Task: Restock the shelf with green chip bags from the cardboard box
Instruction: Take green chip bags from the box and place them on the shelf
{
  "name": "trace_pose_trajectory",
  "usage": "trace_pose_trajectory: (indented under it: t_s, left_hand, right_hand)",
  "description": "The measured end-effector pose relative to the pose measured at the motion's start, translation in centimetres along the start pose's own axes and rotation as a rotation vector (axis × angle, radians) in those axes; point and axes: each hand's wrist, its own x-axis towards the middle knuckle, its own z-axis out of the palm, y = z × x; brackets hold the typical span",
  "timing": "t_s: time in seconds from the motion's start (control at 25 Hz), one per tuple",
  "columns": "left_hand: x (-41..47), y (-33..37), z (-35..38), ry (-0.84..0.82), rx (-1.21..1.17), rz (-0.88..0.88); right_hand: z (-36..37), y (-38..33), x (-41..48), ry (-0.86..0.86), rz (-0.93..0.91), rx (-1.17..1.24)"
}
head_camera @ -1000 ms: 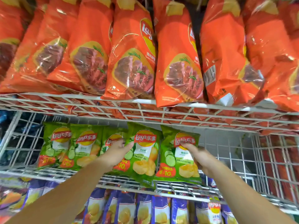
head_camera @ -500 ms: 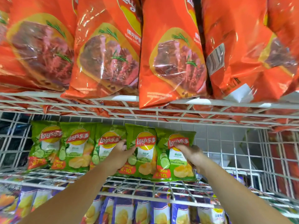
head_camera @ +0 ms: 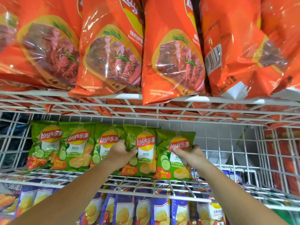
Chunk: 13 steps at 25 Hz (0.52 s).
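Note:
Several green chip bags stand upright in a row on the white wire shelf in the middle. My left hand grips the left edge of the fourth green bag. My right hand holds the rightmost green bag, thumb across its front and fingers behind its right edge. Three more green bags stand to the left, overlapping. The cardboard box is not in view.
Large orange chip bags fill the wire shelf above and overhang its front rail. Purple chip bags stand on the shelf below. To the right of the green row the shelf floor is bare up to a wire side panel.
Both hands have pushed the two green bags deeper and more upright on the shelf. My view has moved closer and tilted up slightly.

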Motion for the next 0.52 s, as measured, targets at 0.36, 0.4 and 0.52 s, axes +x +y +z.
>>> trace_pose_trajectory:
  t_s: [0.36, 0.4, 0.52]
  left_hand:
    - [-1.1, 1.6, 0.5, 0.057, 0.955, 0.513]
    - [-0.7, 1.3, 1.1, 0.015, 0.993, 0.538]
    - [0.7, -0.1, 2.6, -0.006, 1.078, 0.555]
  right_hand:
    - [0.1, -1.2, -3.1, 0.033, -0.633, -1.004]
    - [0.4, -1.3, -2.9, -0.034, -0.673, -1.088]
    - [1.2, -0.8, -1.6, -0.118, -0.669, -1.185]
